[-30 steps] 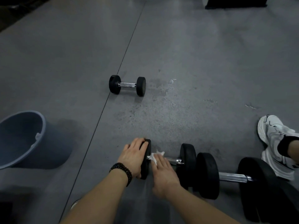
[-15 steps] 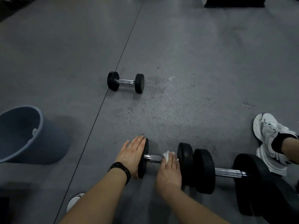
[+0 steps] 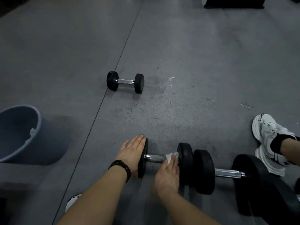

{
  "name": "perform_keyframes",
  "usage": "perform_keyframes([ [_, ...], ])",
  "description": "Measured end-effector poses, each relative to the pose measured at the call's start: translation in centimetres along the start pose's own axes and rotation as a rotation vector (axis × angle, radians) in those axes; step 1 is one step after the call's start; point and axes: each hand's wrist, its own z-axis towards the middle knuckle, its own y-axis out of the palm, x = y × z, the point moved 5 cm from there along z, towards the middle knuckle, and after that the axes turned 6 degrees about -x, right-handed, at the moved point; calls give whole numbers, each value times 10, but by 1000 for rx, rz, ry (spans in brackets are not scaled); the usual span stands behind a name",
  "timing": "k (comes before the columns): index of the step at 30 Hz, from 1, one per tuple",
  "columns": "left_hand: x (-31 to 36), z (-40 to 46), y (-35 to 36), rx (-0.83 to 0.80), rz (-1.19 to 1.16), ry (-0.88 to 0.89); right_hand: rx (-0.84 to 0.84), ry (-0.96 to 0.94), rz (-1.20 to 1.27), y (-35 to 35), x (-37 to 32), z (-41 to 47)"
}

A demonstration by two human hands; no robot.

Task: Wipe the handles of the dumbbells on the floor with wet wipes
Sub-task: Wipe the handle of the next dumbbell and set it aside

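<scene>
Risk: dumbbell [image 3: 164,159] rolls if my flat left hand [image 3: 132,151] slips off end plate; right hand [image 3: 168,172] pressing wipe [image 3: 170,157] on handle, grip unclear

Pretty dim overall, flat grey light, corners go darker. Soft shadow right of the bucket [image 3: 24,135], wet glare spots mid-floor, right hand [image 3: 168,175] slightly motion-blurred, wide-angle bending at edges.

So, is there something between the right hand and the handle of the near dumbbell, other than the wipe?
Nothing visible. The right hand presses the white wet wipe directly onto the chrome handle of the near dumbbell, beside its right weight. The left hand rests flat on the left weight, clear of the bar.
</scene>
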Motion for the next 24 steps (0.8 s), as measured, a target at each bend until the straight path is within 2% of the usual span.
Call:
perform_keyframes([
  [2, 0, 0, 0, -1, -2, 1, -5, -18, -8, -2, -3, -1],
  [6, 2, -5, 4, -2, -11, 2, -71, -307, -156, -1, -9, -1],
  [10, 1, -15, 12, -34, -75, 27, -55, -130, -120, -6, 3, -1],
  [15, -2, -22, 8, -32, -127, 65, -95, -232, -150, 10, -4, -9],
  [20, -3, -28, -1, -20, -45, -1, -55, -83, -97, 10, 4, -21],
  [24, -2, -29, 13, -75, 10, -4, -146, -304, -130, 16, -10, -35],
])
